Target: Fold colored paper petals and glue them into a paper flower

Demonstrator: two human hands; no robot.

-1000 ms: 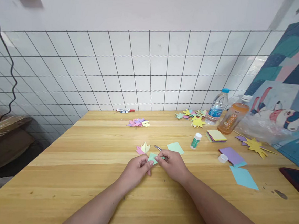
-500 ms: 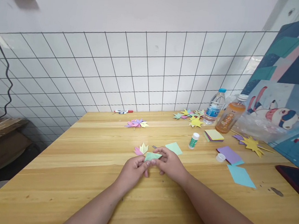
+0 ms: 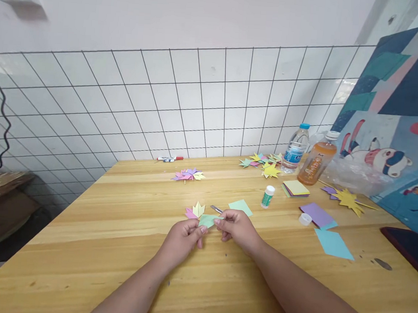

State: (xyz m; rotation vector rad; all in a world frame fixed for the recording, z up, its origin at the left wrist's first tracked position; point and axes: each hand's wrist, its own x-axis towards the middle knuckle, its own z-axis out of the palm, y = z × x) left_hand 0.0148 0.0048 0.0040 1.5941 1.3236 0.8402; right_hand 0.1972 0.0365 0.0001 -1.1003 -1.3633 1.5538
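Observation:
A folded piece of light green paper [image 3: 207,220] is held just above the table between both hands. My left hand [image 3: 184,236] pinches its left end between thumb and fingers. On the right end, my right hand [image 3: 237,228] has a thumb-and-finger pinch. Just beyond the paper lie folded pink and cream paper pieces [image 3: 197,209]. A thin grey metal tool [image 3: 217,208], perhaps a craft knife, lies behind my right hand, partly hidden. Behind it rests a flat light green sheet [image 3: 240,207].
A glue stick [image 3: 268,197] stands right of centre, its cap [image 3: 305,219] by a purple sheet [image 3: 318,215]. A paper stack [image 3: 295,189], water bottle [image 3: 295,149] and orange drink bottle [image 3: 317,160] stand farther back. Paper leaves [image 3: 189,174] and markers [image 3: 170,159] lie near the wall.
My right hand has shifted its grip to the right end of the green paper, and the hands are slightly farther apart. More of the grey metal tool shows. The view has turned slightly.

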